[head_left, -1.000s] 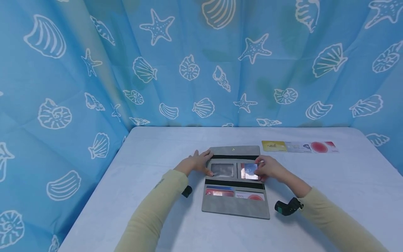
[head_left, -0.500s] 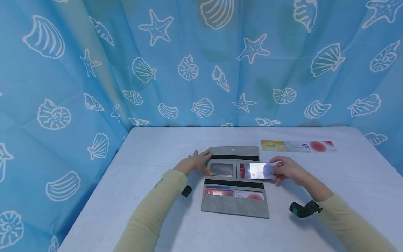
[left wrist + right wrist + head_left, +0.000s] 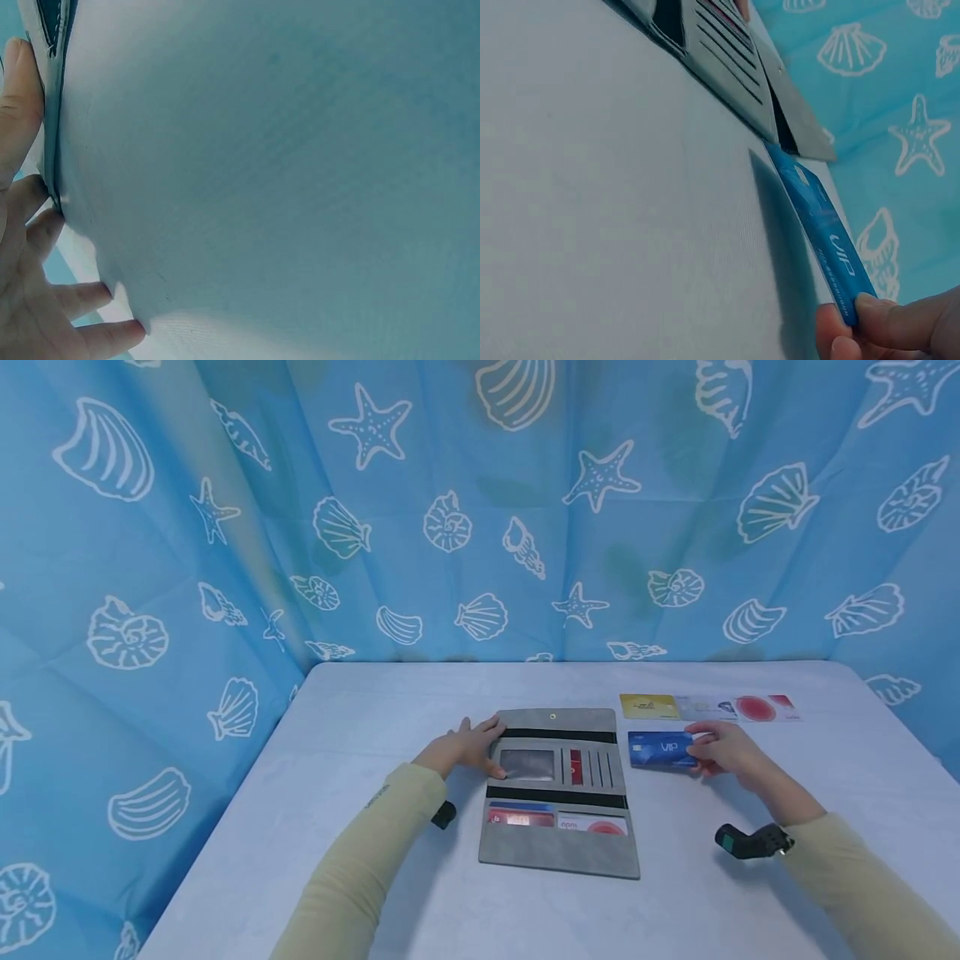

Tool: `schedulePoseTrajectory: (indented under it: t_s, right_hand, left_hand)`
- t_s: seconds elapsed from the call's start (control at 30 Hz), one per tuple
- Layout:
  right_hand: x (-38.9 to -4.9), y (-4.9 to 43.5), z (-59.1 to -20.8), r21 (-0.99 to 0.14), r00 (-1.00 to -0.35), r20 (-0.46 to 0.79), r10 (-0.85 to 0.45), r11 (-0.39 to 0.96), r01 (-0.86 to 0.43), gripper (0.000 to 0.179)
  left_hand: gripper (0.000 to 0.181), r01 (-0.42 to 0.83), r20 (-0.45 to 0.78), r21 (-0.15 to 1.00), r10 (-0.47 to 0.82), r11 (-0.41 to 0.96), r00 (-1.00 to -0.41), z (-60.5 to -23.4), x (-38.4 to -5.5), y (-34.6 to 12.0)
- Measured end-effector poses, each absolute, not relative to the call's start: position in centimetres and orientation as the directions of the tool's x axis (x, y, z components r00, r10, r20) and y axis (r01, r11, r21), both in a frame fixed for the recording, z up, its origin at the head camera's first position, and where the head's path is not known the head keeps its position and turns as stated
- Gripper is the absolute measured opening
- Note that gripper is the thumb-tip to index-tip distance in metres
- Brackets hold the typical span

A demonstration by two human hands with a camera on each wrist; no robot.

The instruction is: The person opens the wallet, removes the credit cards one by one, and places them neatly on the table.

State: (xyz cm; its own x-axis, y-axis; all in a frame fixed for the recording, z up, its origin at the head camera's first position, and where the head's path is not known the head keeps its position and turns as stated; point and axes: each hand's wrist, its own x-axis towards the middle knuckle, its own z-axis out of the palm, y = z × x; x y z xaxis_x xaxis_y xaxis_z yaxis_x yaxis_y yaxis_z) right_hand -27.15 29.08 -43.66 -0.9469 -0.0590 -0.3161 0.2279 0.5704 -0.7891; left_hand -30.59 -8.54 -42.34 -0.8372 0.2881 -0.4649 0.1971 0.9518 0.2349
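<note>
While between fingers [image 3: 831, 326], blue card [image 3: 819, 225]

The blue card [image 3: 657, 749] reads — plainly — "VIP".

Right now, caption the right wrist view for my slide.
Right hand pinches a blue VIP card above the table, gray wallet beyond.

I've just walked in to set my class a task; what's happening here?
A person's right hand pinches a blue VIP card above the white table, to the right of an open grey wallet. The left hand rests at the wallet's left edge. A red card sits in one slot, and a row of cards lies farther back.
</note>
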Motion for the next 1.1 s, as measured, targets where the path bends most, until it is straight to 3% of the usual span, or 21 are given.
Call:
schedulePoseTrajectory:
  t_s: [0.67, 1.1]
  right_hand:
    - [-29.5, 28.9, -44.5, -0.743, -0.926, -0.373, 0.054, 0.58, 0.333, 0.048]
    - [-30.4, 27.8, -44.5, -0.627, -0.94, -0.32, 0.12, 0.717, 0.305, 0.053]
  left_hand:
    - [0.09, 0.21, -0.452, 0.227, 0.294, 0.951, -0.842, -42.5, -30.6, -8.6]
    - [0.09, 0.204, -0.449, 0.224, 0.287, 0.953, -0.846, -42.4, -30.5, -8.6]
